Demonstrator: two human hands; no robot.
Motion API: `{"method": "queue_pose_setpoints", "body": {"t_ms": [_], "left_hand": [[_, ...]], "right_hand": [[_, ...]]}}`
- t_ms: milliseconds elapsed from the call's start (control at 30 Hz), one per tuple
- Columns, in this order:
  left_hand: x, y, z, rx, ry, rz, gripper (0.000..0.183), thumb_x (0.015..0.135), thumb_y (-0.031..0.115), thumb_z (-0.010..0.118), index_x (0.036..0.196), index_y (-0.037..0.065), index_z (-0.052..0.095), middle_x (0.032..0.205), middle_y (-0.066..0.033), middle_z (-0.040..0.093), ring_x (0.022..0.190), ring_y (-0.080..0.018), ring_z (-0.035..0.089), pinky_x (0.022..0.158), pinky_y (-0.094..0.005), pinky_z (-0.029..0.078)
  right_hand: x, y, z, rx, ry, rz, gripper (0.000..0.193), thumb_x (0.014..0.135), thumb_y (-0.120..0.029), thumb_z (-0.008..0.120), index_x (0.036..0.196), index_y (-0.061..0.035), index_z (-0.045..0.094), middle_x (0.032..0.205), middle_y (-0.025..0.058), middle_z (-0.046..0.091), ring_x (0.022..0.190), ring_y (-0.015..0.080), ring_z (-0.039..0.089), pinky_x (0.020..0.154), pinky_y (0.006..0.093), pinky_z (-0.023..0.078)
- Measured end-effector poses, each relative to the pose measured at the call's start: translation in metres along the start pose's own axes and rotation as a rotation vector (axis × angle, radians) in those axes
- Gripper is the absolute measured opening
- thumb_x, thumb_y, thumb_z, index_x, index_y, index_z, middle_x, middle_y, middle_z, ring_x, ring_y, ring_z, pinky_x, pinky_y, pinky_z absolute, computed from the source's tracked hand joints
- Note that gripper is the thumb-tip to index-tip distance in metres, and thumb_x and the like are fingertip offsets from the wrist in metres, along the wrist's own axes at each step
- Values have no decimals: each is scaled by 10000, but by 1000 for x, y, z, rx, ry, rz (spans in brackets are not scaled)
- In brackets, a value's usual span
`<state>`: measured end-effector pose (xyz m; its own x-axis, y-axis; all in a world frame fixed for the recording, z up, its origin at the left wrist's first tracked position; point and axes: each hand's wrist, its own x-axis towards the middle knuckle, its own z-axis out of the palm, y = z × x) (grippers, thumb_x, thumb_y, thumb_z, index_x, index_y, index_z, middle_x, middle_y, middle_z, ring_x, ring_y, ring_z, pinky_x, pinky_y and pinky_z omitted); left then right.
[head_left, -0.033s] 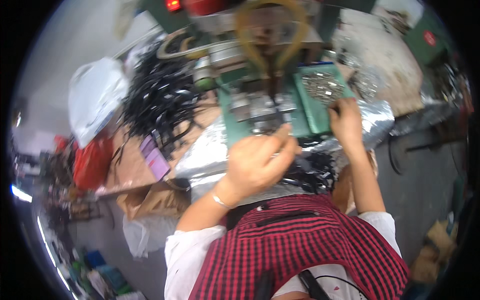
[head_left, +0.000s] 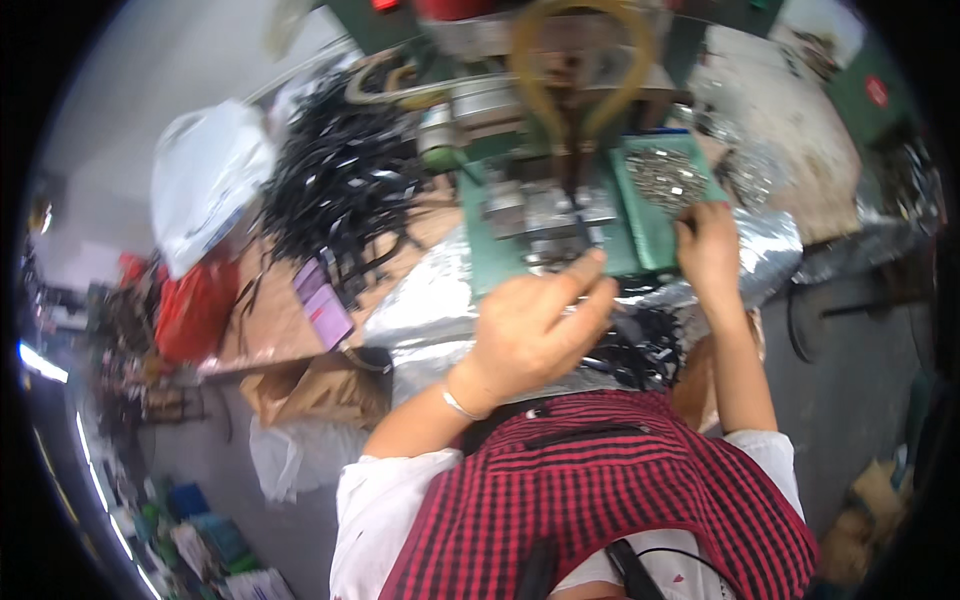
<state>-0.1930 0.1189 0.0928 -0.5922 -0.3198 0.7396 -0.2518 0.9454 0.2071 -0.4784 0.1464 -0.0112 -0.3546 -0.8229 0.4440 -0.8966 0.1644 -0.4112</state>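
My left hand (head_left: 540,325) is at the front of a metal fixture (head_left: 555,215) on a green machine base (head_left: 488,262). Its thumb and forefinger are closed together at the fixture's near edge. A narrow dark strip (head_left: 581,232) lies just beyond the fingertips; blur hides whether they grip it. My right hand (head_left: 712,250) rests at the right side of a green tray (head_left: 655,240), fingers curled in over the rim. Small shiny metal pieces (head_left: 665,178) are heaped at the tray's far end. What the right fingertips hold, if anything, is hidden.
A yellowish looped tube (head_left: 522,75) hangs over the fixture. Black strips (head_left: 340,190) are piled at left beside a purple card (head_left: 325,312), with more strips (head_left: 645,350) by my lap. White (head_left: 205,180) and red (head_left: 198,310) bags stand far left. Silver sheeting (head_left: 425,300) covers the near edge.
The whole scene has shifted slightly right in the picture as my head moves. Both hands keep nearly the same places relative to the fixture and the tray.
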Motion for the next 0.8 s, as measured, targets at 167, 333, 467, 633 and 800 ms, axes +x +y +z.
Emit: {"method": "queue_pose_setpoints", "body": {"t_ms": [167, 333, 467, 633, 800], "left_hand": [[-32, 25, -77, 128, 60, -60, 145, 879, 140, 790, 983, 44, 758, 1049, -134, 761, 712, -131, 646, 614, -288, 505], [-33, -19, -108, 462, 544, -390, 65, 926, 52, 742, 920, -3, 777, 906, -103, 748, 704, -197, 604, 680, -340, 500], [-79, -114, -90, 550, -181, -711, 119, 858, 118, 754, 946, 49, 797, 852, -125, 701, 810, -311, 662, 704, -429, 529], [-133, -172, -29, 925, -426, -849, 96, 873, 146, 704, 922, 89, 763, 944, -132, 660, 854, -350, 687, 729, -450, 554], [-105, -155, -29, 379, -18, -629, 148, 955, 102, 697, 1076, 20, 719, 936, -116, 681, 795, -285, 679, 699, -380, 522]], "right_hand": [[-10, -4, -3, 22, 91, 27, 116, 869, -52, 679, 985, -51, 677, 951, 157, 691, 930, 387, 640, 870, 485, 501], [9, -25, -12, 95, 263, -173, 181, 873, -13, 645, 1009, -70, 751, 933, 150, 692, 931, 370, 639, 866, 470, 498], [24, -27, -4, 312, 174, -9, 165, 905, -54, 689, 1049, -53, 770, 977, 151, 733, 934, 353, 696, 851, 421, 532], [7, -19, -18, 397, 53, 308, 171, 936, -120, 709, 1073, -38, 770, 999, 170, 761, 933, 317, 746, 824, 373, 562], [-19, 4, -36, 357, 145, 338, 157, 913, -94, 723, 1051, -36, 771, 976, 141, 756, 847, 250, 729, 780, 352, 553]]}}
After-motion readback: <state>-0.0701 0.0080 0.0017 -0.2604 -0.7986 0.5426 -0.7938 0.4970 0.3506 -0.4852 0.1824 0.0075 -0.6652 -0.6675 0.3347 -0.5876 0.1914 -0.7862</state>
